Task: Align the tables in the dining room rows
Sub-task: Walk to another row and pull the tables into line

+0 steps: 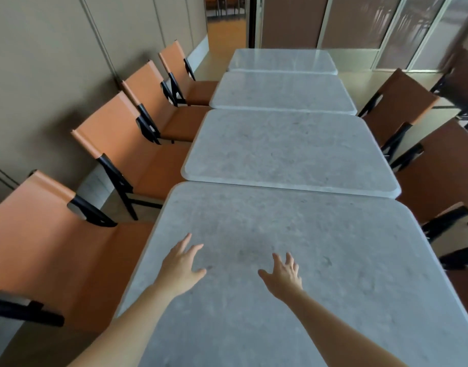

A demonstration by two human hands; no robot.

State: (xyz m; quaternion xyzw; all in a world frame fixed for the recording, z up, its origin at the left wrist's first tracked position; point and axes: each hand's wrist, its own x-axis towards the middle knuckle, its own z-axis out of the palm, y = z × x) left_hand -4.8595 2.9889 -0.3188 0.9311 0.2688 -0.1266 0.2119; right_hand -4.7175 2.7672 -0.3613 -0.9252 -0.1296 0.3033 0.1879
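So both hands, left hand and right hand, are hovering fingers-spread over the nearest counter, gripping nothing. It's sitting end-to-end with the next counter, orange chairs lining both sides.

I see four pale grey tabletops with a mottled, stone-like pattern and lighter, whitish edges: the nearest table, the second table, the third table and the farthest table. The chairs on the left have orange seats and backs on black frames. The chairs on the right look darker, brownish orange. The wall panels are beige.
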